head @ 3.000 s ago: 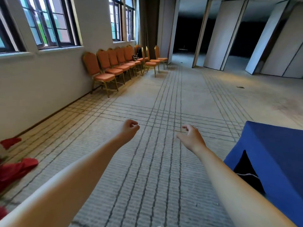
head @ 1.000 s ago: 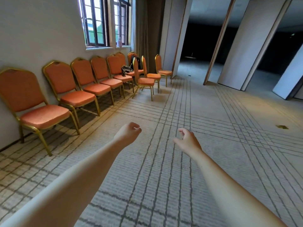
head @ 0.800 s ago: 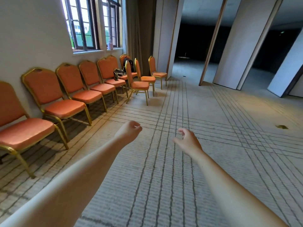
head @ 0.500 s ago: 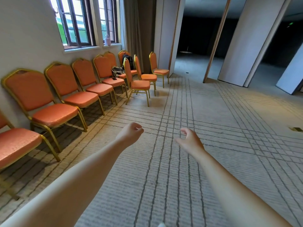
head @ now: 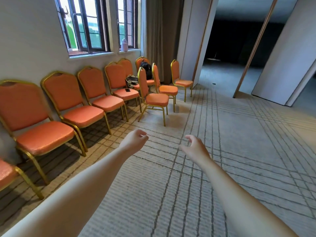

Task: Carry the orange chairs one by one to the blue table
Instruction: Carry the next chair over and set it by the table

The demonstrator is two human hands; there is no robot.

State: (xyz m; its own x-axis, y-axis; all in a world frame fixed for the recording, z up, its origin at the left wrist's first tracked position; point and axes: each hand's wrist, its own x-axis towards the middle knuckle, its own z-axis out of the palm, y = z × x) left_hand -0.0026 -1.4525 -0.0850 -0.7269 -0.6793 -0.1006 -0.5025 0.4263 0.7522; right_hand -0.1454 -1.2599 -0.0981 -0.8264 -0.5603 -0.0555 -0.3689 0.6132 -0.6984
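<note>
Stands farther along the chair row (head: 82,115) than before. Holds nothing: left hand (head: 135,141) loosely curled, right hand (head: 195,148) half open. Pulled-out orange chair (head: 156,99) ahead, beyond left hand, nearer it.

Orange chairs with sheeny cloth padding (head: 44,137) on glossy gold metal frames (head: 80,137); matt, ribbed beige carpet (head: 239,151).

chairs (head: 82,106) along left wall (head: 30,40)
</note>
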